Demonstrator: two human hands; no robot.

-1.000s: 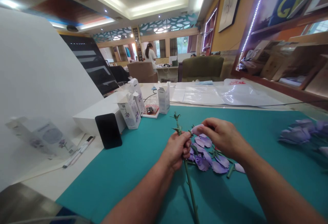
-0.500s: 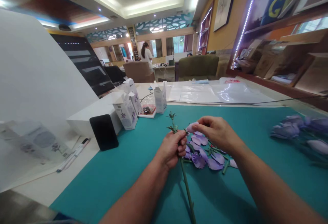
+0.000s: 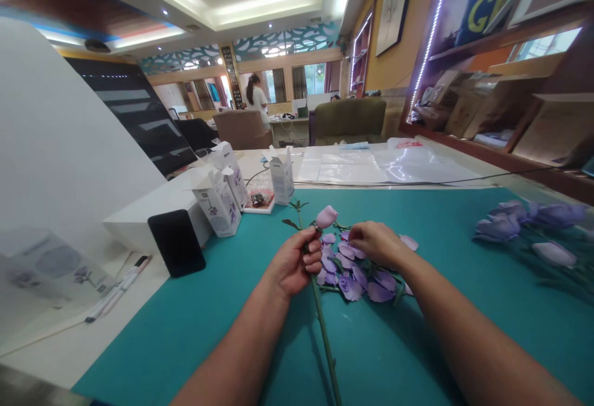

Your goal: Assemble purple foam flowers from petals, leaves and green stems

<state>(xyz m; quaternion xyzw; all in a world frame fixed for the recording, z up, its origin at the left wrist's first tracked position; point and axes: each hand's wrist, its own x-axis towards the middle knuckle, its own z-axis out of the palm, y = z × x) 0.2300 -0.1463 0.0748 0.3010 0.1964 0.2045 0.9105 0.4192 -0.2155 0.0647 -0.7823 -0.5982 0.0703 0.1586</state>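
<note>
My left hand [image 3: 296, 259] is closed round the green stem [image 3: 325, 338] of an artificial flower. A pale purple bud [image 3: 327, 216] stands at its top, just above my thumb, and green leaves [image 3: 297, 208] stick out beside it. My right hand [image 3: 377, 242] reaches down into a pile of loose purple petals [image 3: 351, 288]. Its fingers are bent together at the pile's far side, and their tips are hidden, so what they pinch does not show. Short green stem pieces lie among the petals.
A teal mat [image 3: 223, 313] covers the table. Purple flowers [image 3: 503, 223] lie at the right. Small white boxes [image 3: 218, 202], a black tablet-like panel [image 3: 177, 243] and pens [image 3: 118, 288] are at the left. Clear plastic sheets [image 3: 352, 164] lie behind the mat. A person [image 3: 256, 96] stands far back.
My right hand has let go of the bud, which now stands on the stem, and has moved down to the petals. My left hand still holds the stem. The view has shifted slightly.
</note>
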